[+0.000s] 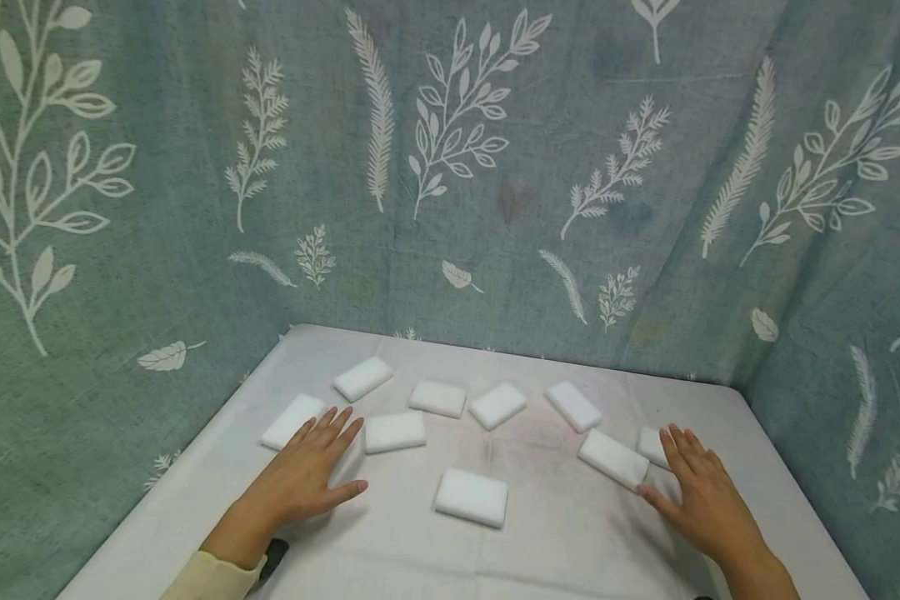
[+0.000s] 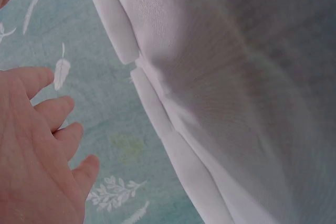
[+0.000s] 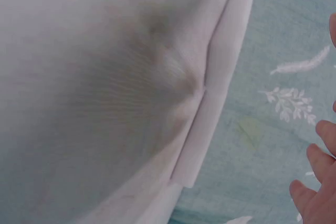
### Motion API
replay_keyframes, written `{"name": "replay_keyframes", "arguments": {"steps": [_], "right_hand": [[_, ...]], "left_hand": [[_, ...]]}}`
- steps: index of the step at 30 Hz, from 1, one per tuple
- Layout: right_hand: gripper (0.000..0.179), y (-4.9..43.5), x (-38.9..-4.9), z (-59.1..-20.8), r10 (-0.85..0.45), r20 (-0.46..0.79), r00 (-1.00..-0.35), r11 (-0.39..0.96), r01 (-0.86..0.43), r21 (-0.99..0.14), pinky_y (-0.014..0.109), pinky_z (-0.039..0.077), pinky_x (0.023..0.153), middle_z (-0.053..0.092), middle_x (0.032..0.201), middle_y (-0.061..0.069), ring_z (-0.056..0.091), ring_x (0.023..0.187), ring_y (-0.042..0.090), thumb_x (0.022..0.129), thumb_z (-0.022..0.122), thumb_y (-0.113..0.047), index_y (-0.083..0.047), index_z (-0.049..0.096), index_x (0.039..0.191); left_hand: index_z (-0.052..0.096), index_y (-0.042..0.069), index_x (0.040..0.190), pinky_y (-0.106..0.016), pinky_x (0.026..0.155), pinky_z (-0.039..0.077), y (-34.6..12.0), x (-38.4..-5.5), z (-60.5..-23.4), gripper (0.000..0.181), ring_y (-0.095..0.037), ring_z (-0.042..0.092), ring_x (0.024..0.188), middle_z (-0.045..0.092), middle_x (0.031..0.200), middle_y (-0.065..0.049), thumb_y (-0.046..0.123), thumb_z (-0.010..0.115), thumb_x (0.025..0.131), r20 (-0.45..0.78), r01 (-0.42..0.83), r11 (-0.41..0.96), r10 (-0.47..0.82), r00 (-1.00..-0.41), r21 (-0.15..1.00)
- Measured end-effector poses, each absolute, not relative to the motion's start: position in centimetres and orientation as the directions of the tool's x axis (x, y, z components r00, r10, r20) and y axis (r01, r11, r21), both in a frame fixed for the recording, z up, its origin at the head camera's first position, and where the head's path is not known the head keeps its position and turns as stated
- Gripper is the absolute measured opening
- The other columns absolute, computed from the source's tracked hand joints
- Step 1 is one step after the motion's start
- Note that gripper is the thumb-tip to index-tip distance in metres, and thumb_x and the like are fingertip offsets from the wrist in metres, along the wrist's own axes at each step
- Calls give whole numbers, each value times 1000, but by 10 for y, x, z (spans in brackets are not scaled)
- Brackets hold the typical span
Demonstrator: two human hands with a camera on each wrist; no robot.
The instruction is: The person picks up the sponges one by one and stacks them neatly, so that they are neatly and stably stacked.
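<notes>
Several white, block-shaped sponges lie scattered flat on the pale cloth. My left hand (image 1: 303,475), its fingers spread and empty, hovers over the left side. Just past its fingertips are a left sponge (image 1: 292,422) and another sponge (image 1: 395,432). My right hand (image 1: 708,504) hovers at the right, also spread and holding nothing. Its thumb tip overlaps the corner of a tilted sponge (image 1: 611,458) in the head view, while its fingers partly hide a sponge (image 1: 652,446). Both wrist views show the fingers (image 2: 79,129) apart from the sponges. A single sponge (image 1: 471,497) lies between the hands, nearer me.
Along the back are a sponge (image 1: 362,378), a second (image 1: 437,398), a third (image 1: 498,405) and one angled sponge (image 1: 573,406). The cloth-covered table (image 1: 540,542) meets a green leaf-patterned curtain (image 1: 420,275) at the back and both sides.
</notes>
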State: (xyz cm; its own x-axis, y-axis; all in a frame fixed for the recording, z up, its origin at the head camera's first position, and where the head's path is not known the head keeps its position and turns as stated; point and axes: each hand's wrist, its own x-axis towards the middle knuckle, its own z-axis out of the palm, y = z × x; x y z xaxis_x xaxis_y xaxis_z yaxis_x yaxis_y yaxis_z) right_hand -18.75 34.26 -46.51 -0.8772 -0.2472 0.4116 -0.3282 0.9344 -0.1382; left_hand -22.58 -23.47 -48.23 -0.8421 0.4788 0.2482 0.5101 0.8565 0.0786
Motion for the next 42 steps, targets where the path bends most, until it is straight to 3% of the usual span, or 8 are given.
{"name": "replay_keyframes", "arguments": {"steps": [5, 8, 15, 20, 28, 35, 42], "right_hand": [[92, 343, -185, -470, -237, 404, -883, 934, -322, -154, 55, 8, 114, 29, 152, 26, 20, 142, 39, 86, 70, -50, 3, 30, 150], [92, 343, -184, -472, -229, 378, -897, 932, -314, -181, 60, 15, 111, 29, 152, 26, 20, 142, 40, 87, 69, -50, 2, 29, 150], [97, 349, -188, -471, -157, 238, -958, 930, -225, -291, 66, 24, 103, 22, 154, 27, 21, 139, 46, 87, 67, -53, 0, 20, 153], [97, 351, -197, -469, -143, 181, -973, 925, -197, -325, 67, 29, 99, 27, 151, 29, 28, 133, 50, 88, 69, -48, -2, 16, 155], [84, 347, -209, -469, -82, 131, -988, 905, -129, -404, 67, 34, 96, 38, 144, 30, 36, 127, 52, 86, 72, -44, 0, 35, 148], [82, 345, -213, -477, -57, 94, -994, 890, -94, -447, 64, 39, 93, 42, 140, 29, 44, 123, 49, 85, 73, -46, -1, 40, 145], [90, 342, -222, -481, 5, 8, -1000, 846, 0, -534, 58, 46, 85, 45, 134, 29, 48, 117, 46, 81, 78, -44, 7, 35, 142]], "left_hand": [[29, 13, 154, -53, 114, 13, -235, -221, -484, 90, -32, 17, 145, 20, 159, -8, 72, 45, 89, 239, 508, 857, 477, -846, 89], [29, 13, 154, -52, 114, 13, -233, -219, -484, 90, -32, 17, 145, 21, 159, -9, 73, 44, 89, 227, 507, 856, 476, -850, 102], [29, 12, 154, -51, 114, 17, -216, -226, -482, 95, -30, 21, 144, 26, 157, -11, 74, 50, 85, 226, 536, 832, 499, -837, 147], [29, 9, 153, -48, 113, 22, -203, -235, -476, 100, -29, 28, 141, 32, 154, -10, 76, 53, 82, 208, 554, 811, 519, -829, 187], [40, 13, 149, -44, 107, 34, -188, -238, -465, 98, -24, 42, 133, 45, 146, -2, 79, 54, 78, 197, 568, 786, 533, -823, 246], [43, 18, 148, -44, 106, 35, -176, -234, -469, 99, -22, 43, 132, 51, 141, 1, 79, 62, 72, 109, 512, 775, 512, -852, 370], [42, 15, 148, -41, 91, 45, -163, -241, -479, 97, -15, 54, 110, 59, 122, 3, 69, 71, 73, 66, 495, 657, 563, -824, 569]]}}
